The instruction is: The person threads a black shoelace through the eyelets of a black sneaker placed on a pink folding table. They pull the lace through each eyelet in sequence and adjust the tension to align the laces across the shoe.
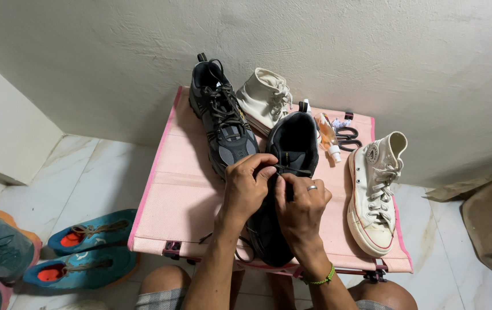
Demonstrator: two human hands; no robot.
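Both hands, left (246, 189) and right (300, 209), pinch thin laces on matte black shoe (292, 143).

- Soft, even indoor light, moderately bright; no lamp or window is in view.
- The dark shoe (283, 189) under the left hand (246, 186) and right hand (300, 209) is nearly featureless black, its detail lost.
- Soft shadows lie on the pink table (177, 195) just left of the hands and beside the shoes beyond them.
- No glare; the wall above the hands dims toward the upper left corner.
- Focus is sharp at the hands; wide-angle bending shows toward the frame edges.
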